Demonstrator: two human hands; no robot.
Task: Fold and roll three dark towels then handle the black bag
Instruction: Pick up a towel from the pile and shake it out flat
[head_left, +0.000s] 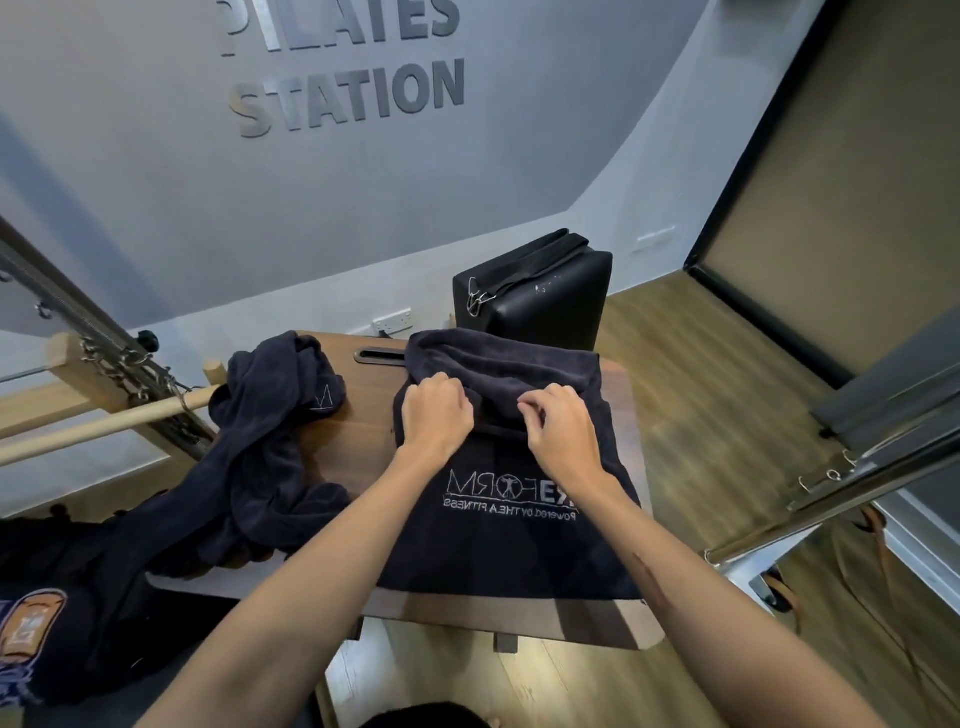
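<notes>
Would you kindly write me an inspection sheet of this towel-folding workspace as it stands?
Surface: wooden table, partly bare between the towels, with a slot near its far edge.
Job's things: dark towel with printed logo lies flat, its far end being rolled; crumpled towels heaped on the left, draping off the edge.
Clutter: nothing seen.
Grippers: left hand and right hand both grip the rolled end with curled fingers.
Cables: nothing seen.
Surroundings: black padded box with strap behind the table; wall lettering; wooden dowel on the left; wood floor.

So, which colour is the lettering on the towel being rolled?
White, on the dark towel; head view.
</notes>
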